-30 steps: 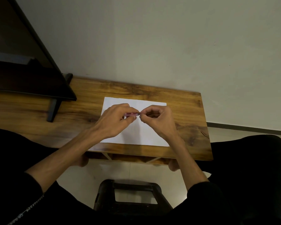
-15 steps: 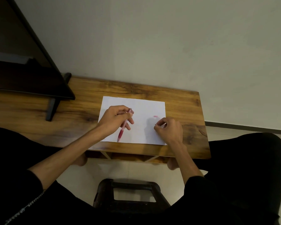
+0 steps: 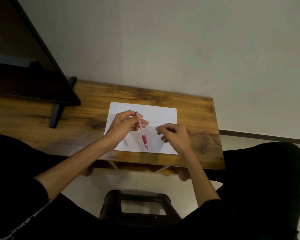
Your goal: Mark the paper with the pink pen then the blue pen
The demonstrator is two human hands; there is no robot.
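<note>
A white sheet of paper [image 3: 157, 112] lies on the wooden table [image 3: 199, 111]. My left hand [image 3: 126, 125] hovers over the sheet's left half and grips a pink pen [image 3: 143, 135] between thumb and fingers, with the uncapped tip pointing toward me. My right hand [image 3: 174, 135] rests over the sheet's right half with its fingers loosely curled and nothing in them. A small pink pen cap [image 3: 166, 124] lies on the paper just beyond the right hand's knuckles, partly hidden by them.
A dark flat screen [image 3: 24, 66] on a black stand [image 3: 55, 116] fills the table's left side. A pale wall rises behind the table. A black stool [image 3: 139, 201] stands on the floor between my knees, below the table's front edge.
The hands pulled the cap off the pen and moved apart. The right hand set the cap on the paper and let go; the left hand swung the pen's tip toward me.
</note>
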